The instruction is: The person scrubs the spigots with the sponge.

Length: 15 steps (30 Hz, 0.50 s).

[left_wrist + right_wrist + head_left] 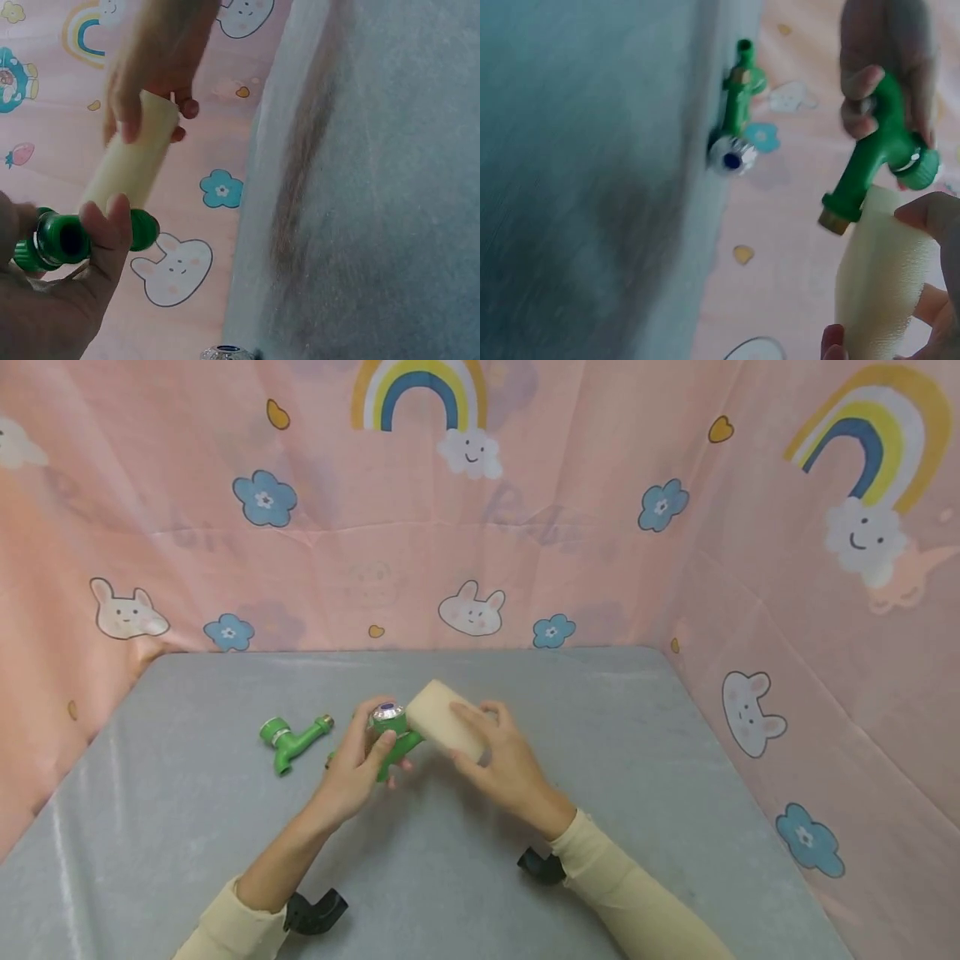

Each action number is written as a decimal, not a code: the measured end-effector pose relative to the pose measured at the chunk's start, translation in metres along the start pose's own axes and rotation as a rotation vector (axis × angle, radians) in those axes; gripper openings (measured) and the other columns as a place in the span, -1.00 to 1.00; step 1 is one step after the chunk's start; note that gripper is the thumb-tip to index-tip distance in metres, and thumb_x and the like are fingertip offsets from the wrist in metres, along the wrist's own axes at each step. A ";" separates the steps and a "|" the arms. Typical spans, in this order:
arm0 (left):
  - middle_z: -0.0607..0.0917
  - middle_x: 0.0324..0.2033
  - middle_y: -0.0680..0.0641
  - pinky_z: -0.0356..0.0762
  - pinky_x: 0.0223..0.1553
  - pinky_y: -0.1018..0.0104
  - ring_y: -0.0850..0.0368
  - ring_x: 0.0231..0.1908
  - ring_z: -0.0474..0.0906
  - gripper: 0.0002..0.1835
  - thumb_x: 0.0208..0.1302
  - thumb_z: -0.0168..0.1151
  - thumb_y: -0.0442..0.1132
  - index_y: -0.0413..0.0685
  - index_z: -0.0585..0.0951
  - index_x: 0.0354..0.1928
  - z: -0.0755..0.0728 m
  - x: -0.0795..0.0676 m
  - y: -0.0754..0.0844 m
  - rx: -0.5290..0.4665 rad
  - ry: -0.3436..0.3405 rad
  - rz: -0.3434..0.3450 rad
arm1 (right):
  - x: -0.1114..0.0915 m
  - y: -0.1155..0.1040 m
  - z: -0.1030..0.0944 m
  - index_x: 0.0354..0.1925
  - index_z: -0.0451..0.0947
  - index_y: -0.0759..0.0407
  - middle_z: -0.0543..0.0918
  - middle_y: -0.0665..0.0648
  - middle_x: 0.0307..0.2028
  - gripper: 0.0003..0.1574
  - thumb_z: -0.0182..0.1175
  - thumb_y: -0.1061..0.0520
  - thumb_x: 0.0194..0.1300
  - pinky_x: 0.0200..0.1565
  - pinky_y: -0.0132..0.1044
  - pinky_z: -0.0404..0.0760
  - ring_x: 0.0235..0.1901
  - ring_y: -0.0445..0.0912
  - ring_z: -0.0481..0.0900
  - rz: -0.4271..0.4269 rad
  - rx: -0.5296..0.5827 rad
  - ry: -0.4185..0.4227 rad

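My left hand (351, 777) grips a green plastic faucet (405, 745) with a silvery, blue-centred cap on its knob, held above the table. My right hand (517, 772) holds a cream-coloured sponge block (442, 714) between thumb and fingers, its far end right at the faucet's knob. In the right wrist view, the sponge (877, 277) overlaps the faucet body (874, 154) near its brass-coloured threaded end. From the left wrist, the faucet's round green opening (54, 234) shows between fingers and thumb, with the sponge (135, 161) behind it.
A second green faucet (294, 745) lies on the grey cloth-covered table (645, 743), left of my left hand. Pink patterned cloth (585, 568) stands behind and to the sides. Black wrist mounts (317, 912) sit under both forearms.
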State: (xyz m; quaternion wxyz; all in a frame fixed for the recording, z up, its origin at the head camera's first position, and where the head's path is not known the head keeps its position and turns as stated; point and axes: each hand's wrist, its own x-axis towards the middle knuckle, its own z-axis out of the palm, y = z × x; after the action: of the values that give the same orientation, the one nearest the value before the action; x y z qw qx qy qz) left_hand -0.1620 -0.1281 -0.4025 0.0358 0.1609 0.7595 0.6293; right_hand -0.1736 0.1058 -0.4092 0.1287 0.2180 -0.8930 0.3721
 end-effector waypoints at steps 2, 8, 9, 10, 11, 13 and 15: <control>0.50 0.23 -0.41 0.61 -0.45 0.32 0.17 -0.31 0.67 -0.46 0.58 -0.05 -0.36 -0.01 0.06 0.46 0.000 0.000 -0.001 -0.004 -0.025 0.010 | 0.001 0.005 0.001 0.42 0.41 0.00 0.41 0.33 0.21 -0.24 0.35 0.03 0.30 -0.26 -0.19 0.60 -0.14 0.10 0.57 0.029 -0.021 -0.014; 0.52 0.26 -0.38 0.57 -0.38 0.37 0.13 -0.27 0.66 -0.34 0.46 0.03 -0.50 -0.01 0.08 0.49 0.000 0.000 0.000 0.030 -0.011 0.014 | 0.006 0.015 -0.006 0.46 0.36 0.00 0.37 0.35 0.26 -0.22 0.32 -0.03 0.34 -0.26 -0.13 0.62 -0.16 0.13 0.59 0.103 -0.072 -0.032; 0.56 0.24 -0.37 0.57 -0.38 0.37 0.15 -0.29 0.65 -0.35 0.46 0.04 -0.49 -0.02 0.10 0.49 0.000 0.000 0.000 0.043 0.005 0.009 | 0.007 0.015 -0.009 0.46 0.36 0.01 0.37 0.34 0.26 -0.22 0.32 -0.03 0.35 -0.25 -0.13 0.62 -0.14 0.13 0.59 0.109 -0.072 -0.021; 0.60 0.18 -0.37 0.56 -0.38 0.37 0.17 -0.32 0.63 -0.36 0.47 0.05 -0.47 -0.05 0.13 0.49 0.000 0.000 0.000 0.057 0.020 0.000 | 0.007 0.015 -0.012 0.46 0.35 0.01 0.35 0.34 0.27 -0.22 0.31 -0.02 0.35 -0.25 -0.15 0.60 -0.13 0.12 0.58 0.109 -0.056 -0.007; 0.65 0.11 -0.37 0.56 -0.39 0.37 0.19 -0.36 0.61 -0.39 0.47 0.06 -0.45 -0.10 0.16 0.48 -0.001 0.000 0.000 0.072 0.035 -0.009 | 0.008 0.014 -0.014 0.46 0.35 0.02 0.34 0.34 0.27 -0.23 0.32 0.01 0.35 -0.25 -0.17 0.59 -0.13 0.13 0.57 0.099 -0.029 0.014; 0.73 -0.07 -0.35 0.53 -0.42 0.39 0.24 -0.44 0.55 -0.43 0.48 0.10 -0.39 -0.19 0.23 0.46 -0.001 0.000 0.001 0.101 0.057 -0.033 | 0.008 0.010 -0.019 0.45 0.36 0.03 0.33 0.32 0.26 -0.22 0.33 0.06 0.33 -0.24 -0.20 0.56 -0.10 0.12 0.54 0.052 0.039 0.056; 0.76 -0.23 -0.34 0.49 -0.48 0.39 0.23 -0.49 0.52 -0.49 0.48 0.12 -0.36 -0.27 0.33 0.40 -0.001 0.000 0.001 0.115 0.064 -0.042 | 0.007 0.003 -0.021 0.43 0.39 0.05 0.34 0.33 0.24 -0.22 0.36 0.12 0.28 -0.21 -0.20 0.58 -0.07 0.13 0.54 -0.049 0.099 0.085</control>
State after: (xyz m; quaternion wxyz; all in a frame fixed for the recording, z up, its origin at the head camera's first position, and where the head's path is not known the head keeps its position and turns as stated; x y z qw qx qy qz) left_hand -0.1625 -0.1292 -0.4010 0.0154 0.1266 0.7983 0.5886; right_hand -0.1794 0.1211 -0.3936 0.1647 0.2297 -0.8616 0.4217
